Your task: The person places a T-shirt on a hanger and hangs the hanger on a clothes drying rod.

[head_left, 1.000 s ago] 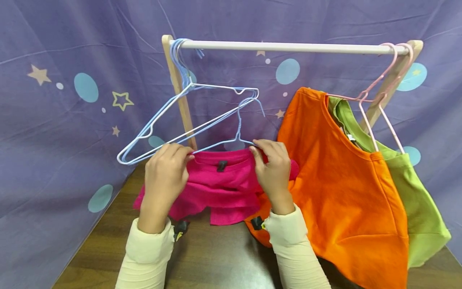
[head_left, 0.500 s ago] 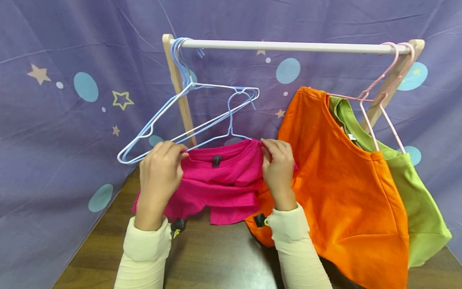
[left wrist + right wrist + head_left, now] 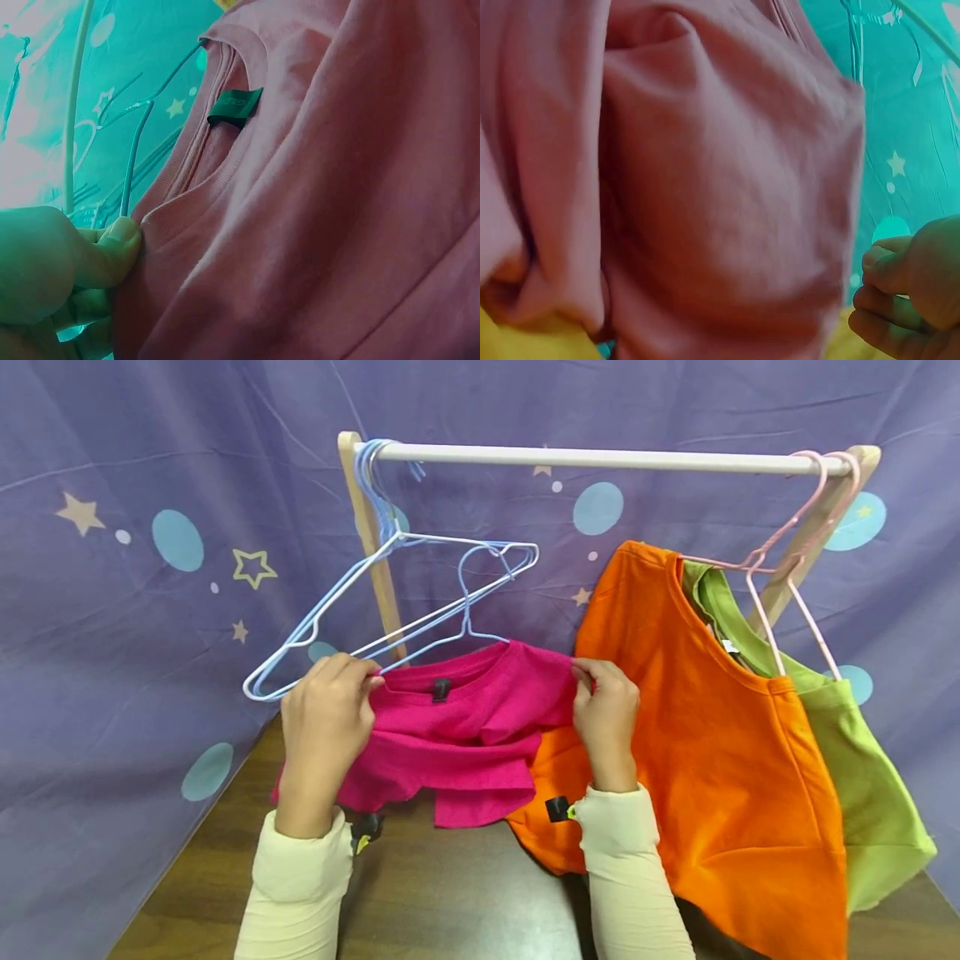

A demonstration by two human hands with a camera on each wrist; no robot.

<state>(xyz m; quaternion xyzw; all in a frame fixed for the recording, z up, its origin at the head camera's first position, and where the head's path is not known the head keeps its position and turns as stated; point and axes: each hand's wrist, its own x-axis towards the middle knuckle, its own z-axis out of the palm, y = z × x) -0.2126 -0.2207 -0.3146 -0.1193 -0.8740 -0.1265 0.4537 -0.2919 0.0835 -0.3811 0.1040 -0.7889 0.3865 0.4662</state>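
In the head view a magenta T-shirt (image 3: pixel 450 727) hangs forward over the table, with a blue wire hanger (image 3: pixel 467 610) standing up from its neckline and a dark label (image 3: pixel 441 690) inside the collar. My left hand (image 3: pixel 326 718) pinches the shirt and hanger together at the left side of the neck; the left wrist view shows the thumb (image 3: pixel 120 232) pressing the cloth there. My right hand (image 3: pixel 609 710) is at the shirt's right shoulder end, fingers loosely bent. A thin gap shows between its thumb (image 3: pixel 877 259) and the cloth edge in the right wrist view.
A wooden rack with a white rail (image 3: pixel 600 457) stands behind. Blue and white hangers (image 3: pixel 330 602) hang at its left. An orange top (image 3: pixel 697 760) and a green top (image 3: pixel 862 777) hang at right on pink hangers (image 3: pixel 757 556). Below is a brown table (image 3: pixel 465 893).
The right hand has moved outward to the right along the shirt's shoulder. More of the right shoulder now covers the hanger, whose hook has shifted left. My left hand has drifted slightly left.
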